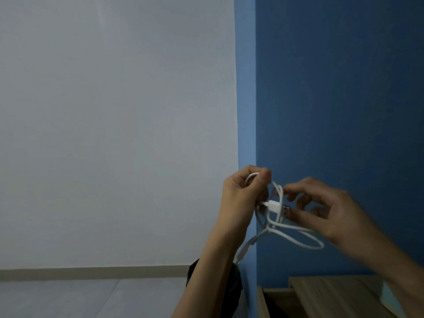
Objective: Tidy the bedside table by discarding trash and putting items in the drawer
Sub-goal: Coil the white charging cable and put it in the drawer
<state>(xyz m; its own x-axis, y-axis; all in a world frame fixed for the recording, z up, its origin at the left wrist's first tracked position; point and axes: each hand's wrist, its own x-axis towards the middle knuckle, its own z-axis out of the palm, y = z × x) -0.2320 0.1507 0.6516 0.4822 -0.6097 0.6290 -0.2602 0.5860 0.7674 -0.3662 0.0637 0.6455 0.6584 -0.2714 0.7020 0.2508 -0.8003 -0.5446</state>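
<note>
The left hand (243,193) has its fingers curled round a bunch of loops of the white cable (298,232), with the thumb pressed on top. The right hand (321,207) is blurred: its fingers are bent, the thumb tip lies against the USB plug (283,210), and I cannot tell whether it pinches. The cable is held in the air before the wall corner, above the wooden bedside table (332,294), which the frame cuts off. A dark object (191,271) is mostly hidden behind the left forearm.
</note>
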